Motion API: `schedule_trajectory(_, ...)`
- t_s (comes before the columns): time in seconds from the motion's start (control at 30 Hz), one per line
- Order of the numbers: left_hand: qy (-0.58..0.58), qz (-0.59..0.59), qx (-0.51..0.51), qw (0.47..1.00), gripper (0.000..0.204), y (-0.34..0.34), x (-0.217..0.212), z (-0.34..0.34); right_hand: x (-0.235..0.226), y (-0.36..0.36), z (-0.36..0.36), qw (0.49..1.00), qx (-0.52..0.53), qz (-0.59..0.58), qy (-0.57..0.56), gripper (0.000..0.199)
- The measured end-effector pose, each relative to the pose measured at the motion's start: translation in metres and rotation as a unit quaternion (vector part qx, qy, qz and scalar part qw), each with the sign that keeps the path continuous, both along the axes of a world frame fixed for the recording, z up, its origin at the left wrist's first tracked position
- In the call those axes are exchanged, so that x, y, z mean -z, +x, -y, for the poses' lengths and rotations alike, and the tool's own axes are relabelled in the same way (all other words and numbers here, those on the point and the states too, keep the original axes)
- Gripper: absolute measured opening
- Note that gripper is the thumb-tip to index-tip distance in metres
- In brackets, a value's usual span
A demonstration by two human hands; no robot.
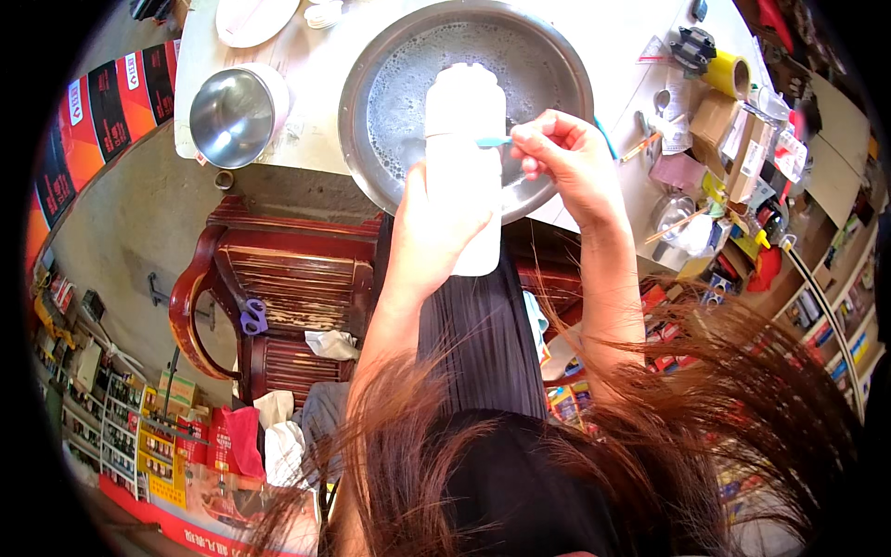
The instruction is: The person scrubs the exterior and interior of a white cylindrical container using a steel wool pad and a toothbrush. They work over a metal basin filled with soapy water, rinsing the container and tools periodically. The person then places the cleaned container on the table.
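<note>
A white bottle (467,121) is held upright over the near part of a wide metal basin (351,139). My left hand (429,227) wraps round its lower body from the left. Pinched between the thumb and fingers of my right hand (577,167) is a small light-blue stick-like tool (493,142). Its tip meets the bottle's right side, close to the seam below the top part; what kind of tool it is cannot be made out. Soapy, bubbly water (399,88) lies in the basin behind the bottle.
On the white table (316,139) a steel-lined pot (232,116) stands left of the basin, near a white plate (255,19). Boxes (715,121), a yellow roll (729,74) and clutter crowd the right side. A red wooden chair (297,269) stands below the table edge.
</note>
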State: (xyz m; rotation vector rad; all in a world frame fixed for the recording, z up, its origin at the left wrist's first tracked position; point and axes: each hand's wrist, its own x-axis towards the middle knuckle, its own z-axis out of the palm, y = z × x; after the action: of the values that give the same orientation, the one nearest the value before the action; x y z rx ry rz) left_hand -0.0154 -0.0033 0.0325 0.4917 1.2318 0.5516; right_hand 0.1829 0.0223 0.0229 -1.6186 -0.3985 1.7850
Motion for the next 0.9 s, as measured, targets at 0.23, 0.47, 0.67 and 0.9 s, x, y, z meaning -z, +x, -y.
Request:
schedule_trajectory(0.23, 0.014, -0.030, 0.033, 0.999, 0.057, 0.004, 0.005, -0.001, -0.001, -0.014, -0.005, 1.000, 0.005, 0.001, 0.027, 0.013)
schedule_trajectory(0.47, -0.073, 0.069, -0.091, 0.991, 0.056, -0.003, 0.005, 0.005, 0.016, 0.003, 0.014, 0.998, 0.033, 0.016, -0.041, 0.012)
schedule_trajectory(0.67, -0.187, 0.232, -0.133, 0.945, 0.058, -0.010, 0.024, 0.016, 0.074, -0.001, 0.025, 0.983, 0.169, 0.016, -0.073, 0.015)
schedule_trajectory(0.9, -0.212, 0.203, -0.189, 0.937, 0.059, 0.003, 0.031, 0.015, 0.139, -0.012, 0.027, 0.974, 0.142, 0.146, -0.102, 0.012)
